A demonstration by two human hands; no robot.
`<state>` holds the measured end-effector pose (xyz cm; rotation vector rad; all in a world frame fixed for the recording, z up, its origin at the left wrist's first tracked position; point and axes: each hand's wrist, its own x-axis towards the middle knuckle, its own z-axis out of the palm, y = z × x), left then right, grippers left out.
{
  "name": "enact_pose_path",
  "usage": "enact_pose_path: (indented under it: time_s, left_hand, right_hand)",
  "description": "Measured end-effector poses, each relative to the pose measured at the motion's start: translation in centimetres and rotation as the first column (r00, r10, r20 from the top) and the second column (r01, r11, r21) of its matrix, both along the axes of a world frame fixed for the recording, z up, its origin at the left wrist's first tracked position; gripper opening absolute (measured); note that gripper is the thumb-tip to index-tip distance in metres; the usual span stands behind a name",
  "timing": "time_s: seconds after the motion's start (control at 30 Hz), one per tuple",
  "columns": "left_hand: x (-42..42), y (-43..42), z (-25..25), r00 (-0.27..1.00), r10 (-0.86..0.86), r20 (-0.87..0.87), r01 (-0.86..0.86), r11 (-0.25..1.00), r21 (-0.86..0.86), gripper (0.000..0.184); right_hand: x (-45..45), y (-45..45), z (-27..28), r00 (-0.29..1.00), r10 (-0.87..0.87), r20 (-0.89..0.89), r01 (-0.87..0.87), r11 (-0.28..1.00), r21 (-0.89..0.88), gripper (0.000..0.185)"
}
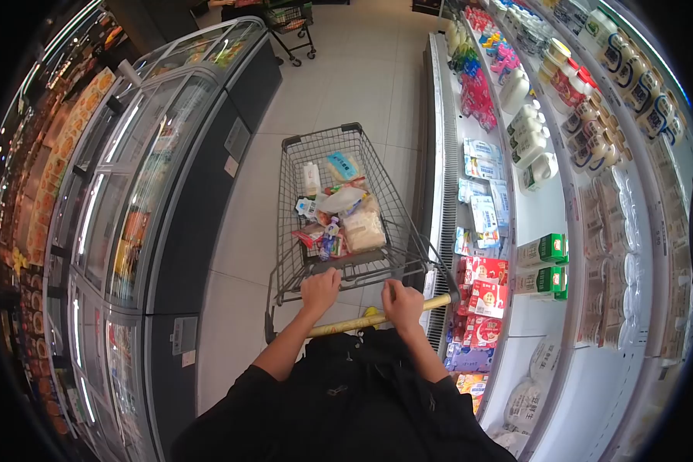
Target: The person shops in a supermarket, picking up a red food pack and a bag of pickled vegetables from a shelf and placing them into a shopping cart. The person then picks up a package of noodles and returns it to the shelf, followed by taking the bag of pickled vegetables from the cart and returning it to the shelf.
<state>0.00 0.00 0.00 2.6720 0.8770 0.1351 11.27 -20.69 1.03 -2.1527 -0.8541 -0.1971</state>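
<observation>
In front of me stands a wire shopping cart (395, 165) with a yellow handle (345, 326). Both my forearms lie across that handle, so my hands are beyond it, on the basket side. My left hand (320, 289) is closed beside the cart's rear rail, with no object showing in it. Curled into a loose fist, my right hand (403, 303) also shows nothing held. Inside the basket lie a pale bulky bag (363, 231), a purple-capped bottle (329, 238), a blue-and-clear pack (343, 165), a white carton-like item (311, 179) and several other packages.
Glass-fronted chiller cabinets (169, 146) run along the left. Close on the right, refrigerated shelves (508, 308) hold milk jugs (528, 135), green-and-white cartons (543, 249) and red boxes (487, 299). Tiled floor (242, 231) stretches ahead to another cart (289, 31) with a person beside it.
</observation>
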Motion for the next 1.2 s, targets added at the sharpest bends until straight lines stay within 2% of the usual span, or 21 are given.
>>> enact_pose_path:
  time_s: [0.07,0.1,0.17,0.3,0.7,0.77,0.8,0.9,1.03,1.2]
  left_hand:
    - [-0.4,-0.2,-0.4,0.999,0.018,0.042,-0.019,1.0,0.01,0.034]
    - [4.6,-3.4,-2.4,0.994,0.051,0.094,-0.046,0.997,-0.054,0.034]
    - [3.7,-1.7,-2.5,0.991,0.076,0.113,-0.079,0.997,0.024,0.034]
    - [5.1,-1.5,-2.4,0.981,0.145,0.126,-0.149,0.989,0.019,0.033]
    - [9.6,2.6,-2.1,0.922,0.363,0.135,-0.359,0.932,-0.052,0.03]
    - [10.7,3.7,-1.9,0.911,0.394,0.126,-0.391,0.919,-0.051,0.03]
    - [11.1,4.2,-2.9,0.897,0.4,0.189,-0.404,0.914,-0.018,0.031]
    - [12.5,5.8,-3.1,0.863,0.463,0.203,-0.462,0.885,-0.055,0.031]
    - [14.2,7.7,-2.8,0.81,0.536,0.239,-0.526,0.843,-0.109,0.033]
    - [15.5,10.2,-2.5,0.735,0.647,0.205,-0.627,0.763,-0.159,0.032]
  right_hand:
    - [0.5,0.3,0.1,0.999,0.046,0.025,-0.046,0.998,0.035,0.004]
    - [5.8,-2.6,0.4,0.994,0.077,0.075,-0.075,0.997,-0.03,0.004]
    - [5.7,-0.4,0.3,0.99,0.108,0.095,-0.113,0.992,0.047,0.004]
    - [8.5,1.0,-0.2,0.98,0.162,0.119,-0.172,0.982,0.08,0.007]
    - [16.7,8.9,0.5,0.934,0.347,0.087,-0.349,0.937,0.002,0.004]
    - [18.3,10.9,0.6,0.926,0.377,0.034,-0.376,0.926,-0.038,0.003]
    - [19.2,11.8,0.8,0.912,0.409,-0.007,-0.409,0.91,-0.067,0.004]
    - [21.6,14.7,1.0,0.872,0.488,-0.039,-0.489,0.861,-0.138,0.005]
    - [24.4,18.3,0.9,0.825,0.563,-0.043,-0.564,0.815,-0.132,0.005]
    - [26.8,22.6,0.3,0.756,0.654,-0.022,-0.651,0.749,-0.122,0.003]
